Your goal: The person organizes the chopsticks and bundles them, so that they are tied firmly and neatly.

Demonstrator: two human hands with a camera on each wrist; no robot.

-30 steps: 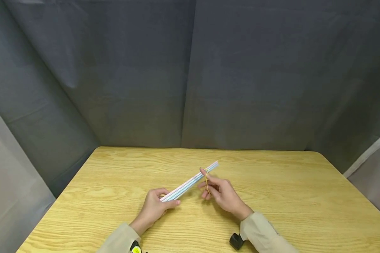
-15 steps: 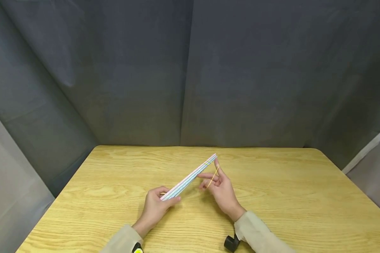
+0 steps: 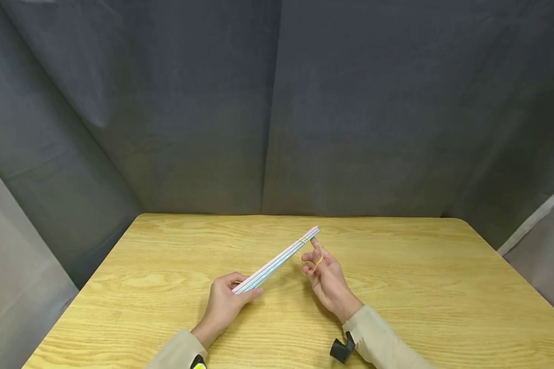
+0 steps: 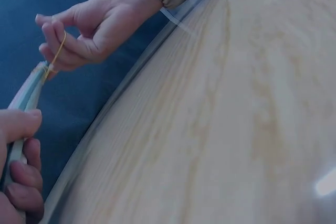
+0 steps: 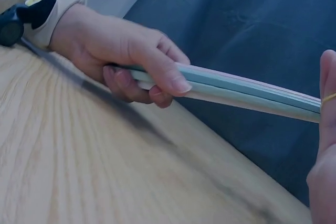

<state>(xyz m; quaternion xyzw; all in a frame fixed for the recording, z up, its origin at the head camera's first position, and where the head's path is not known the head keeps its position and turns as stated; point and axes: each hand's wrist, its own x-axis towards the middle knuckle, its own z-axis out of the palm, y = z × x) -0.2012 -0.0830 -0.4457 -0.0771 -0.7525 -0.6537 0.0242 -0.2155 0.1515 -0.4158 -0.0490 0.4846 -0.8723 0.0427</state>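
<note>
A bundle of long, thin pastel sticks (image 3: 277,261) in pink, white and blue slants up to the right above the table. My left hand (image 3: 226,302) grips its lower end, thumb on top and fingers curled beneath, as the right wrist view shows. A yellow rubber band (image 3: 303,239) wraps the sticks near their far end. Part of the band loops over the bent fingers of my right hand (image 3: 329,282), beside that end. In the left wrist view, the band runs from the bundle's tip (image 4: 39,69) to my right fingers (image 4: 60,51). The sticks' lower ends are mostly hidden in my left palm.
The wood-grain table (image 3: 166,287) lies beneath both hands. Dark grey curtains (image 3: 203,113) hang behind it, with lighter fabric (image 3: 18,266) at the left side. A black device (image 3: 341,350) sits at my right sleeve; a dark wristband (image 5: 42,10) is at the left cuff.
The band's wraps are clear of my right fingers at the far end. My right hand has moved slightly right, its band loop slackening. My left hand keeps its grip; the bundle's tip rose slightly.
</note>
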